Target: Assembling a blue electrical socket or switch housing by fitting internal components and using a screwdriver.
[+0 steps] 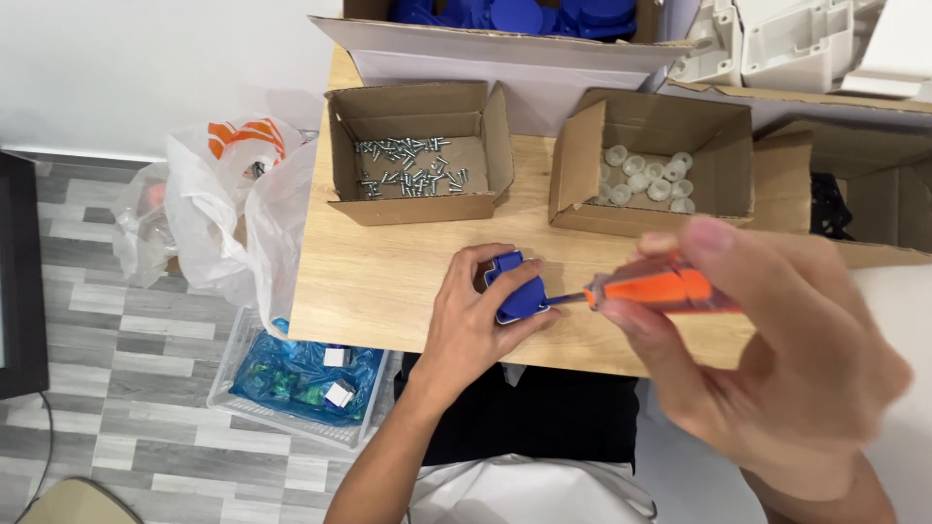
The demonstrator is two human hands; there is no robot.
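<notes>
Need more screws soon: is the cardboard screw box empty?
Not empty: the open screw box holds a loose scatter of silver screws across its bottom.

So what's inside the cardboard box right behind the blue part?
The cardboard box holds a loose heap of silver screws. Its front wall hides the nearest strip of floor.

On the wooden worktop (pixel 379 281), the left hand (pixel 471 320) grips a blue plastic part (pixel 517 287). From three o'clock, the right hand (pixel 777 359) drives an orange-handled screwdriver (pixel 650 289) into it. A box of screws (pixel 413 155) sits at eleven o'clock.

Screw box (pixel 417 155) left of cap box (pixel 660 165), both behind plastic part (pixel 519 289).
</notes>
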